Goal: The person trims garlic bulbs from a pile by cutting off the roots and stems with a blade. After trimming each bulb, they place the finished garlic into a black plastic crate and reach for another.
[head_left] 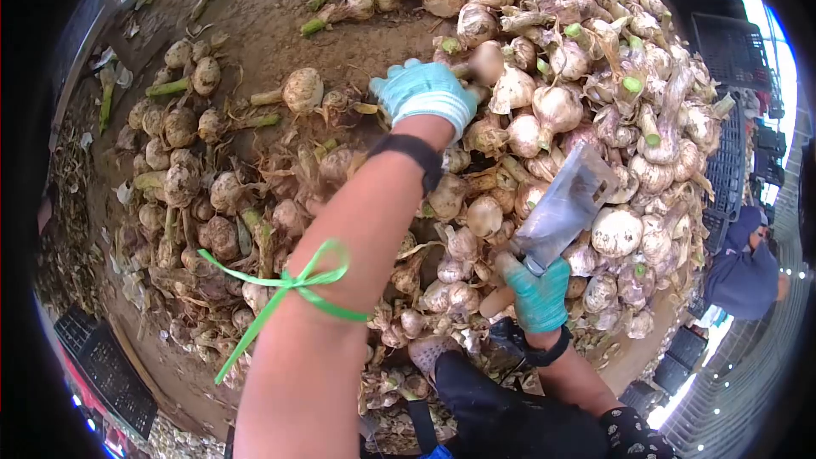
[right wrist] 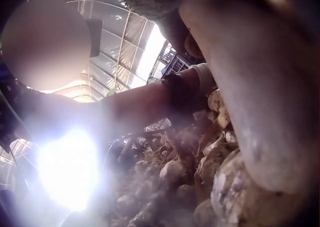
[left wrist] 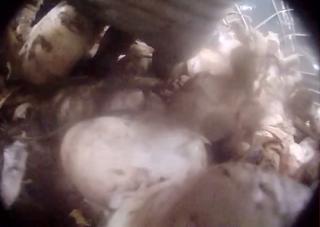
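Observation:
My left hand, in a pale teal glove with a white cuff, is over the left edge of a big heap of garlic bulbs. Its fingers point away and downward, and the palm side is hidden; I cannot tell whether it holds a bulb. Close below that hand, the left wrist view has a blurred pale garlic bulb. Nearer my body, my gloved right hand grips a knife by its thick wooden handle. The broad metal blade slants up and right over the bulbs.
More stemmed garlic is piled on the left, on brown ground. Black plastic crates stand lower left, with others at the far right. Another person is beyond the heap on the right. A green ribbon circles my left forearm.

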A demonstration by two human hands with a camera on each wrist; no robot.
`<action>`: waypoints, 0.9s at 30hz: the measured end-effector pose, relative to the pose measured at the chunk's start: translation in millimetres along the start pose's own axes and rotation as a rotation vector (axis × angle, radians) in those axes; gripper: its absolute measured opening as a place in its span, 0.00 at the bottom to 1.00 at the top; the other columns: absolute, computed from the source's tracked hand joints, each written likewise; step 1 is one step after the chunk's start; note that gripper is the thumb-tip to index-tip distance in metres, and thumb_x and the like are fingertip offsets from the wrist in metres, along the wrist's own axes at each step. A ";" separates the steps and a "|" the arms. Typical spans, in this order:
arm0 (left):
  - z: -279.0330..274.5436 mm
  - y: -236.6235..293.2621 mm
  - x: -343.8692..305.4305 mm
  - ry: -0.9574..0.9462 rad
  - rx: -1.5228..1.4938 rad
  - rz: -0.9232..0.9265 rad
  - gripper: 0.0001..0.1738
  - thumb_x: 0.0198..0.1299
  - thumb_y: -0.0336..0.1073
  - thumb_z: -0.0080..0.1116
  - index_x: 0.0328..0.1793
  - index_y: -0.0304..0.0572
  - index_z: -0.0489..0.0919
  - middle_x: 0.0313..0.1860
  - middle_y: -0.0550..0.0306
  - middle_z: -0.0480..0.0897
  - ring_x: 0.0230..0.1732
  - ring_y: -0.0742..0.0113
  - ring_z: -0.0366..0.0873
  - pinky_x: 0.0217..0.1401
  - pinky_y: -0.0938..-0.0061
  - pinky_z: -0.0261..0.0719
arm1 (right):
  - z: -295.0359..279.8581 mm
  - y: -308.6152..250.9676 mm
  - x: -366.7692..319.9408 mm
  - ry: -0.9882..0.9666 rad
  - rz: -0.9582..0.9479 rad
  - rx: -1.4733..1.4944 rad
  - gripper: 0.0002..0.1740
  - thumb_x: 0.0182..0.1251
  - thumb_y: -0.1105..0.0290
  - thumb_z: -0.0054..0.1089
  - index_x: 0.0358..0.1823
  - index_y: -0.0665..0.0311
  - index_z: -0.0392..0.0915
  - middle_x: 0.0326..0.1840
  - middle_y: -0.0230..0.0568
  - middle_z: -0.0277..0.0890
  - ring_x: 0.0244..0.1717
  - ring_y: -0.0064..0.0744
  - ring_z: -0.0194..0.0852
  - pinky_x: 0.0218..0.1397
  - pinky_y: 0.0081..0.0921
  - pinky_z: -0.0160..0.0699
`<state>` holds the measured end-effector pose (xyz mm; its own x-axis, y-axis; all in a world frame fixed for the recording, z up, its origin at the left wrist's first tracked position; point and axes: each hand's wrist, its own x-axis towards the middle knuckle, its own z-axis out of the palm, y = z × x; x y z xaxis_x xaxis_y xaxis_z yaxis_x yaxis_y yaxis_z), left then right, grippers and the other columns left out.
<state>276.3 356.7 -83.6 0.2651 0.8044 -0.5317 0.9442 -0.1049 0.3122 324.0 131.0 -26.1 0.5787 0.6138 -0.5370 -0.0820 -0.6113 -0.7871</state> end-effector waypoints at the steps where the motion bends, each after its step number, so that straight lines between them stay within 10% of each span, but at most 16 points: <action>1: 3.9 -0.3 3.5 0.034 -0.001 -0.017 0.33 0.49 0.60 0.52 0.52 0.42 0.76 0.54 0.50 0.74 0.58 0.53 0.68 0.60 0.56 0.62 | 0.2 -0.7 -0.2 0.004 0.015 0.017 0.09 0.49 0.74 0.62 0.33 0.69 0.78 0.24 0.31 0.75 0.24 0.19 0.70 0.26 0.18 0.70; 6: 5.0 -17.9 26.8 0.015 -0.118 -0.003 0.24 0.50 0.51 0.55 0.40 0.38 0.81 0.33 0.48 0.82 0.35 0.58 0.80 0.40 0.66 0.76 | 0.0 -8.2 -3.2 0.001 0.012 0.009 0.09 0.50 0.73 0.62 0.33 0.69 0.77 0.24 0.31 0.74 0.24 0.18 0.70 0.26 0.17 0.69; 10: 11.3 -68.5 41.4 -0.032 -1.060 -0.066 0.21 0.50 0.45 0.63 0.44 0.37 0.79 0.35 0.55 0.79 0.30 0.69 0.72 0.32 0.72 0.73 | -2.7 1.5 -1.8 0.003 -0.028 0.014 0.09 0.49 0.73 0.63 0.33 0.69 0.77 0.24 0.30 0.74 0.23 0.18 0.69 0.25 0.17 0.69; 18: -1.5 -76.1 53.7 -0.252 -1.782 -0.247 0.21 0.58 0.46 0.55 0.49 0.38 0.73 0.45 0.50 0.78 0.43 0.57 0.76 0.47 0.63 0.74 | -4.0 6.8 -0.5 0.000 -0.025 0.057 0.12 0.49 0.72 0.65 0.35 0.69 0.77 0.23 0.30 0.73 0.23 0.16 0.68 0.26 0.17 0.69; 27: -53.5 -115.6 -8.7 -0.404 -1.866 0.096 0.22 0.60 0.48 0.48 0.47 0.34 0.71 0.39 0.44 0.79 0.40 0.52 0.79 0.46 0.58 0.78 | -7.5 13.3 1.2 -0.030 -0.021 0.036 0.12 0.49 0.76 0.62 0.37 0.71 0.76 0.28 0.35 0.75 0.27 0.22 0.72 0.29 0.18 0.71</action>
<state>154.3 393.2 -73.0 0.5791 0.6420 -0.5024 -0.3820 0.7582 0.5284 329.7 119.8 -34.9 0.5561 0.6413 -0.5287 -0.0992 -0.5804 -0.8083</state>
